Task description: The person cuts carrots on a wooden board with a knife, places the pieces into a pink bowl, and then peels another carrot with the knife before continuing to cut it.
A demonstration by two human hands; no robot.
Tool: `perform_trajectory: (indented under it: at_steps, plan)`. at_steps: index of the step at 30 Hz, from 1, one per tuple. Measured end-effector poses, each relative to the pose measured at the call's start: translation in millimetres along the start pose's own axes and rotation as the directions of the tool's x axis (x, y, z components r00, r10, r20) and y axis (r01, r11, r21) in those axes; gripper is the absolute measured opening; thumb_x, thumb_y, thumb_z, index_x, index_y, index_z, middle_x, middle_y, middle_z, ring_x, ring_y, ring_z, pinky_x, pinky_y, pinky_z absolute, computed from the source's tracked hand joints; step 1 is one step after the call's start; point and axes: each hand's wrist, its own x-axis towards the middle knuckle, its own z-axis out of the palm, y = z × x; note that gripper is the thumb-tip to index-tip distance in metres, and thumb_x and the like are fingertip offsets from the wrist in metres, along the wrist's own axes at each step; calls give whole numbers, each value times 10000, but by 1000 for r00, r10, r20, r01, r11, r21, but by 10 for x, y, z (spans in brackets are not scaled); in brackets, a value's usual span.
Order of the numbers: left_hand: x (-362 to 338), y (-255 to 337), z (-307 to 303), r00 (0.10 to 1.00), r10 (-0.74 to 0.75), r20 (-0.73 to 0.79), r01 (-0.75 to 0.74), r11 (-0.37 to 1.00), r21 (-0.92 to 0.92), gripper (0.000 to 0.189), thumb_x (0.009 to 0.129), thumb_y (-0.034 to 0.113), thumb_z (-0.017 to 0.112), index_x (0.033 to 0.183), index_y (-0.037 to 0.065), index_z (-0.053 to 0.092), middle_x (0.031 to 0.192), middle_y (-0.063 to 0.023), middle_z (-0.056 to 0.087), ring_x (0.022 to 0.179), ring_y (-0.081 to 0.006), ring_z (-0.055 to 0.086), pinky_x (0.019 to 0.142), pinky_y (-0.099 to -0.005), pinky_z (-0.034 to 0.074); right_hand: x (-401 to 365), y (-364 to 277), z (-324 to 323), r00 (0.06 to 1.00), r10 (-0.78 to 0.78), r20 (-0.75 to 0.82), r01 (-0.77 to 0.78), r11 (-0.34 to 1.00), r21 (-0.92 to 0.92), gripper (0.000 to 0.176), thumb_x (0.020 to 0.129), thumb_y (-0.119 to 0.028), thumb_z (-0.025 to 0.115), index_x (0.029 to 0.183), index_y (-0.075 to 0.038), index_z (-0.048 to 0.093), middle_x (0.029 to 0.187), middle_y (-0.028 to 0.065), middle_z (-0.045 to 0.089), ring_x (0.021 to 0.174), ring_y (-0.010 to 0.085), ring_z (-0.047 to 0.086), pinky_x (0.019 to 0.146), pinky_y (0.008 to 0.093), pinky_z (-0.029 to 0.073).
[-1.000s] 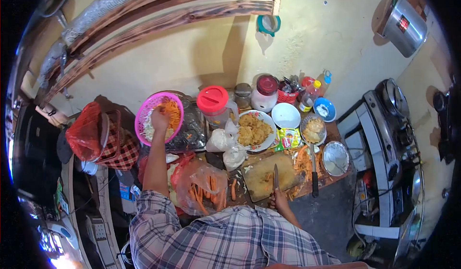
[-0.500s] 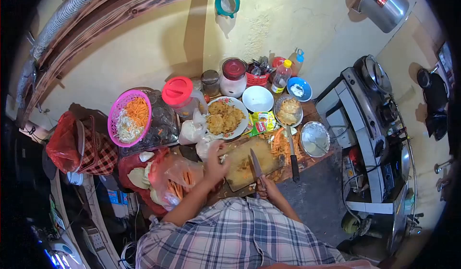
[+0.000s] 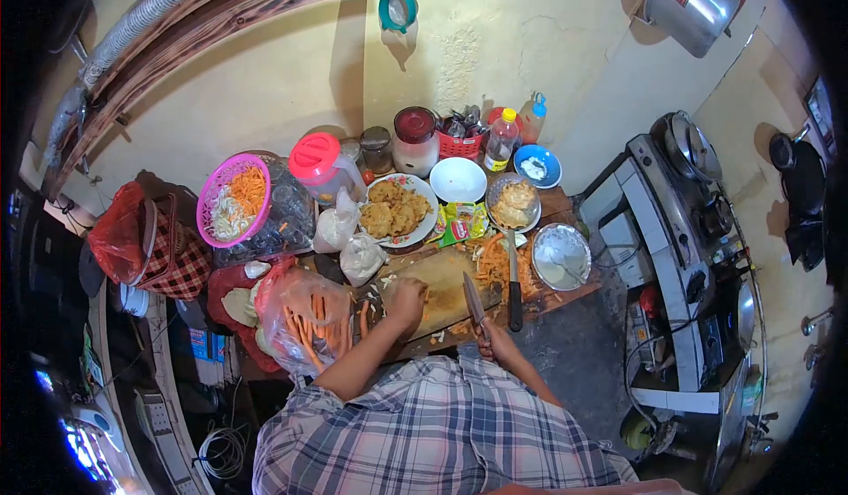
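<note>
In the head view my right hand (image 3: 497, 342) grips a knife (image 3: 473, 297) by its handle, the blade pointing away from me over the right part of the wooden cutting board (image 3: 448, 294). My left hand (image 3: 408, 302) is low at the left part of the board, its fingers curled inward; whatever they hold, if anything, is hidden. Small orange and pale scraps lie about the board. Left of my left hand rests a clear plastic bag of carrots (image 3: 309, 318). Orange peelings (image 3: 501, 265) are heaped at the board's right, with a second, black-handled knife (image 3: 514, 287) across them.
A plate of fritters (image 3: 395, 214), a white bowl (image 3: 458, 181) and seasoning packets (image 3: 461, 224) stand behind the board. A metal bowl (image 3: 562, 256) is at the right, near the table edge. A pink basket of shredded vegetables (image 3: 235, 202) stands at left, a stove (image 3: 676, 186) at far right.
My left hand has come down onto the board and its fingers have curled. The right hand still holds the knife. The whole view has shifted slightly.
</note>
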Motion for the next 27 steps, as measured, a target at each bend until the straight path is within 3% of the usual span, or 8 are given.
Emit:
perform_trajectory:
  at_steps: [2,3,6,9,12,19,21,27]
  plan:
    - [-10,31,62,976,215,-26,-214,975,55,220,738,39,550,923,15,666,977,-177,615,987,-336,537,845,-390,454,29,-5,-78,1000,7,18,-7,1000,-29,408,967,-495,330,876,-114,445,554,-41,319,408,74,251,384,232,194]
    - [-51,66,37,976,201,89,-203,979,21,288,723,43,546,996,14,632,1062,-173,582,1038,-355,496,867,-402,444,7,-2,-106,1000,3,28,-1,999,-55,409,966,-498,325,871,-118,439,556,-41,317,408,75,247,383,235,196]
    - [-207,132,-7,932,333,144,-344,937,58,349,722,38,543,1067,23,593,1120,-159,556,1039,-353,497,885,-417,439,-28,0,-189,999,-2,41,6,996,-88,408,968,-501,317,874,-120,430,557,-39,312,410,76,245,383,242,202]
    - [-415,230,-128,908,368,200,-397,909,126,370,736,55,548,1105,46,574,1156,-146,537,1051,-349,495,891,-438,438,-23,66,-291,998,6,57,1,994,-113,408,969,-499,314,889,-114,424,557,-35,308,419,77,248,387,247,211]
    - [-524,128,0,909,409,78,-416,897,148,293,765,85,565,1054,65,601,1118,-133,560,1054,-333,504,859,-426,461,-51,86,-354,997,24,68,-14,990,-141,411,970,-495,320,905,-102,420,561,-27,309,429,78,254,396,244,215]
    - [-552,173,269,970,243,-24,-237,960,147,185,793,107,576,954,25,610,1056,-144,598,995,-354,527,845,-420,457,-69,150,-466,996,68,53,-61,990,-129,408,971,-468,354,887,-77,436,578,-19,327,442,81,261,410,235,237]
    - [-552,185,380,992,122,-27,-107,940,325,152,743,108,620,884,53,607,991,-103,600,964,-312,541,791,-395,495,-30,210,-518,996,59,72,-50,991,-124,413,967,-478,354,885,-82,435,568,-19,325,432,81,266,401,242,243]
    - [-478,261,407,998,46,-36,-30,935,354,214,646,66,668,841,26,590,923,-124,603,911,-335,559,752,-395,504,-73,223,-621,994,87,65,-84,995,-44,413,973,-458,359,875,-65,445,565,-14,324,440,82,254,404,231,231]
